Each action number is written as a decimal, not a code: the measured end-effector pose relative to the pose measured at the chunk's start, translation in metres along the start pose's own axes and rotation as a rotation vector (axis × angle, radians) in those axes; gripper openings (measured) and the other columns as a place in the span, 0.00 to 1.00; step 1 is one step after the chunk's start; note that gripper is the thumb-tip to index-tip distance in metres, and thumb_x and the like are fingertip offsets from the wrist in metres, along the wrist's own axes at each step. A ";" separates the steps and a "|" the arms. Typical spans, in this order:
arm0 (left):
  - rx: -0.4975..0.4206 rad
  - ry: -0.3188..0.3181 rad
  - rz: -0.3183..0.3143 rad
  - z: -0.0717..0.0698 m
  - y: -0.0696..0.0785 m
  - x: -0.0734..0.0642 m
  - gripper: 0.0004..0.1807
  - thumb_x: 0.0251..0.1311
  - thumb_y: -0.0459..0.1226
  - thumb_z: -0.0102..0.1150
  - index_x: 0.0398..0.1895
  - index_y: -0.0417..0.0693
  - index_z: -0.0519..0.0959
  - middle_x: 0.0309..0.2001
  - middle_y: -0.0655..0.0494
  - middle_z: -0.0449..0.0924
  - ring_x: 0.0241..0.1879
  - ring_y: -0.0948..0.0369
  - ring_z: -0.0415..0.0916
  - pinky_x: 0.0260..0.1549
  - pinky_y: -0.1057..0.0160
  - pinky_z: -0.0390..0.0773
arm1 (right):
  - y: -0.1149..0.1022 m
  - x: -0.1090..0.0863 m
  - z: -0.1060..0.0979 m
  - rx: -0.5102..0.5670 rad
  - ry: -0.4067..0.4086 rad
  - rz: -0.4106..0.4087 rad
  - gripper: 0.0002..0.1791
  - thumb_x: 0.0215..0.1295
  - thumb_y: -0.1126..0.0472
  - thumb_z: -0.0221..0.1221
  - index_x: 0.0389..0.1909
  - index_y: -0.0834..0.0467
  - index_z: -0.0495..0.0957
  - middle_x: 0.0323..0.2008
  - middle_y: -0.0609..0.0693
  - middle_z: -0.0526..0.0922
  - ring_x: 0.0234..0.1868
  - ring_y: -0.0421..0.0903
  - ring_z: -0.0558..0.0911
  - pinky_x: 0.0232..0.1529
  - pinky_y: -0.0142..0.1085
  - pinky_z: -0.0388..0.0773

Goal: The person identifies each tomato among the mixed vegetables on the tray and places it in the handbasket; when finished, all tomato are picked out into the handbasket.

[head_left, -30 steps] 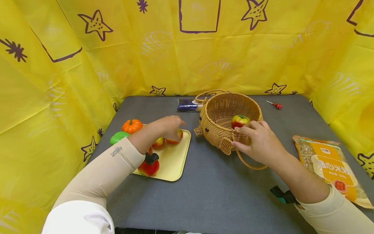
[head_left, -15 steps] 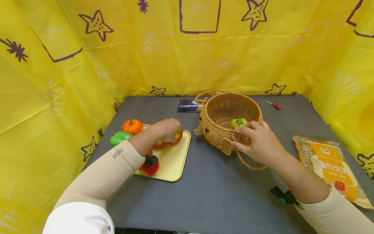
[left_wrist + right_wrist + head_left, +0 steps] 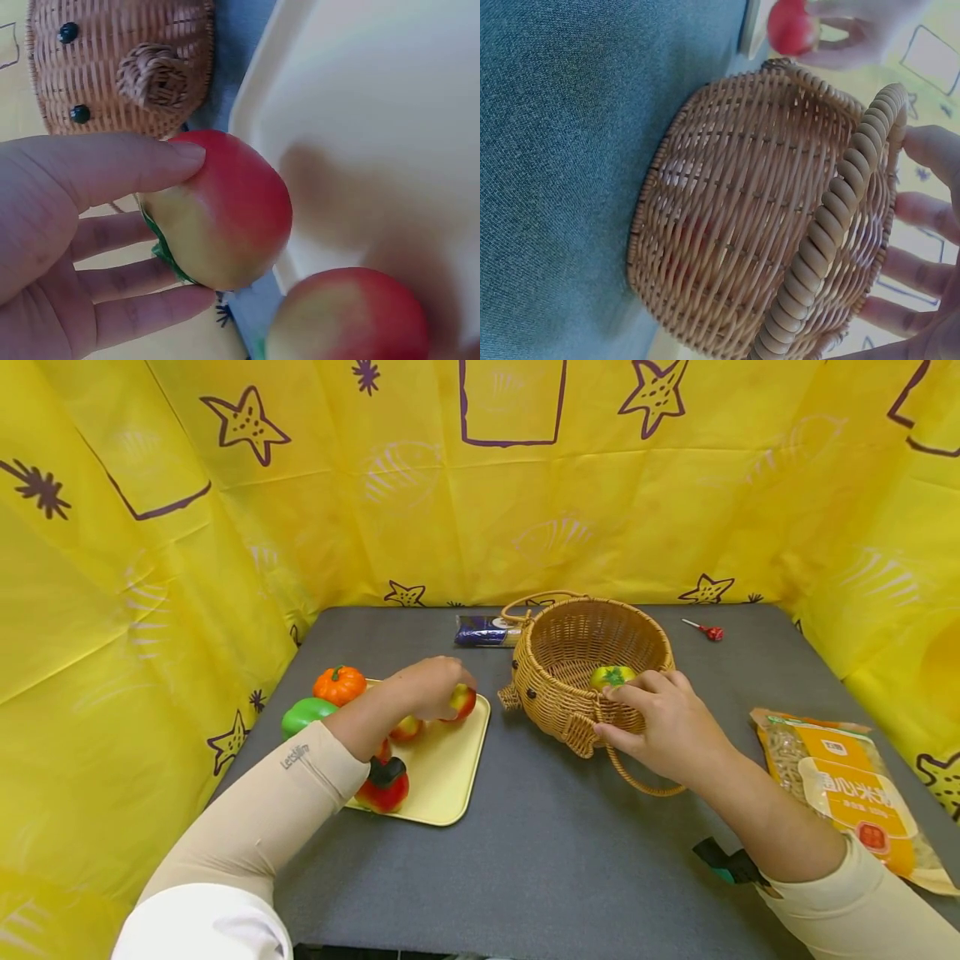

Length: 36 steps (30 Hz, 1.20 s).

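My left hand (image 3: 435, 687) pinches a red-and-yellow toy persimmon (image 3: 232, 210) between thumb and fingers, its green leaf cap turned toward the palm. It is held over the right side of a pale yellow tray (image 3: 450, 789). Another persimmon (image 3: 349, 319) lies close by it. To the right stands a wicker basket (image 3: 558, 706) with a pig's face. At its near rim my right hand (image 3: 663, 722) grips, thumb outside and fingers over the edge. One persimmon (image 3: 611, 676) sits inside the basket, leaf cap up. The basket's handle (image 3: 821, 240) hangs below that hand.
On the tray's left are an orange pumpkin (image 3: 340, 685), a green pepper (image 3: 307, 716) and a red fruit (image 3: 386, 795), partly behind the left arm. A blue packet (image 3: 483, 631) lies behind the basket. A lollipop (image 3: 712, 632) and an orange food bag (image 3: 855, 785) lie right.
My left hand has come down onto the persimmon, taken hold of it and raised it slightly. The one in the basket has rolled leaf cap up. My right hand stays at the rim.
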State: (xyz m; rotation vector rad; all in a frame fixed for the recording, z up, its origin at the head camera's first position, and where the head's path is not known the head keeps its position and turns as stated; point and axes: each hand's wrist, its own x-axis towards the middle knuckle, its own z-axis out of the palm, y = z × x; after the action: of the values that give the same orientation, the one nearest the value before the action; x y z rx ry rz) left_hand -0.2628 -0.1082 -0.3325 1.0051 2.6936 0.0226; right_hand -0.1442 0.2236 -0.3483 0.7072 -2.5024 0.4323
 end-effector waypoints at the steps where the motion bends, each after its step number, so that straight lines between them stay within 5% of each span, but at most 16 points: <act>1: 0.000 0.008 0.006 -0.002 0.000 0.000 0.27 0.55 0.36 0.72 0.61 0.48 0.82 0.56 0.46 0.81 0.56 0.47 0.76 0.63 0.49 0.74 | 0.000 0.000 0.000 0.000 0.003 0.000 0.24 0.49 0.50 0.78 0.45 0.60 0.88 0.38 0.59 0.83 0.41 0.57 0.79 0.51 0.54 0.70; 16: -0.022 0.199 0.048 -0.054 0.018 0.002 0.26 0.60 0.35 0.66 0.64 0.51 0.81 0.59 0.47 0.78 0.56 0.49 0.75 0.57 0.52 0.75 | 0.001 0.001 0.000 0.001 0.011 -0.021 0.25 0.48 0.50 0.78 0.45 0.60 0.88 0.39 0.59 0.84 0.42 0.57 0.79 0.49 0.54 0.70; 25: -0.056 0.307 0.086 -0.083 0.040 0.007 0.29 0.63 0.37 0.67 0.68 0.51 0.77 0.65 0.49 0.74 0.64 0.51 0.72 0.64 0.53 0.73 | 0.002 0.001 0.001 0.000 0.025 -0.029 0.25 0.48 0.50 0.78 0.45 0.60 0.88 0.37 0.58 0.85 0.40 0.57 0.79 0.47 0.52 0.69; 36: -0.019 0.288 0.130 -0.095 0.081 0.033 0.31 0.66 0.40 0.66 0.73 0.56 0.72 0.70 0.51 0.69 0.66 0.53 0.71 0.62 0.55 0.75 | 0.001 0.001 0.001 -0.002 0.013 -0.006 0.25 0.49 0.49 0.78 0.45 0.59 0.88 0.37 0.58 0.83 0.38 0.56 0.77 0.44 0.50 0.69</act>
State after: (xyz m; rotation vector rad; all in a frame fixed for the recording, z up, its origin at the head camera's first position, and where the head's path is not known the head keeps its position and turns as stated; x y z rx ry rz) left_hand -0.2589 -0.0179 -0.2408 1.2551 2.8689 0.2347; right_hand -0.1459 0.2234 -0.3486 0.7089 -2.4876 0.4309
